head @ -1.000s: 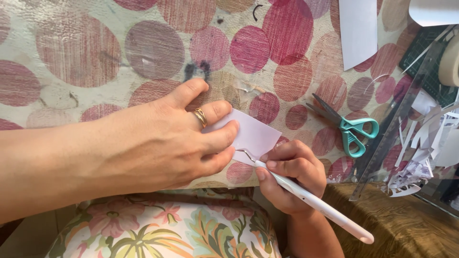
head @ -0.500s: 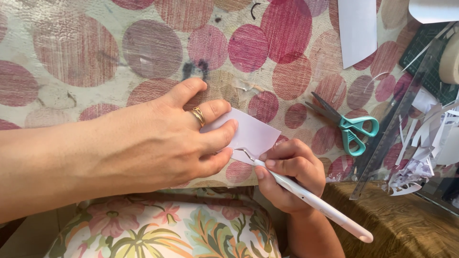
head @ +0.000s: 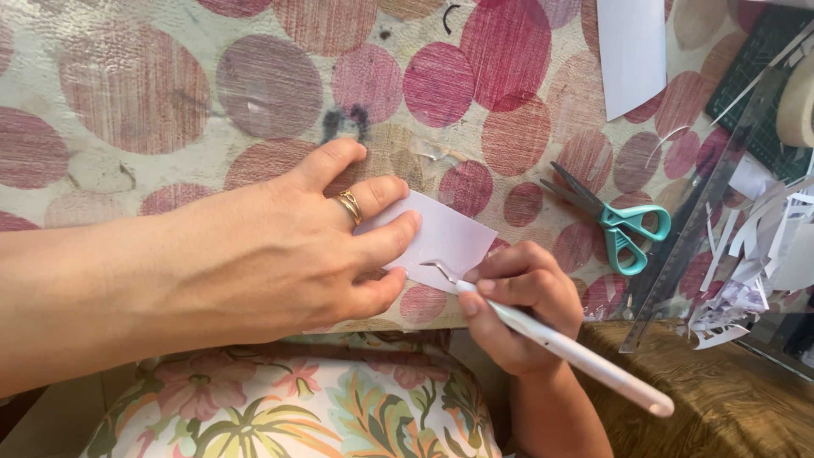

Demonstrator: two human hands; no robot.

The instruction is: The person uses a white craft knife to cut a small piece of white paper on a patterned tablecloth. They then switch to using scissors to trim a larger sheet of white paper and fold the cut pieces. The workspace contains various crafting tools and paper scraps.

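Two hands: both working at the tabletop's near edge
Left hand (head: 280, 254): pressing flat on the card (head: 445, 237), fingers spread
Right hand (head: 521, 305): gripping the knife (head: 560, 348), tip touching the card
Scissors (head: 619, 220): lying just right of it all

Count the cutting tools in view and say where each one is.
2: a white craft knife in the right hand, tip on the small paper piece; teal-handled scissors lying right of it. Others may be hidden.

Left hand (head: 288, 246) lies flat, fingers spread and pressing down; right hand (head: 521, 305) curls in a pen-like grip.
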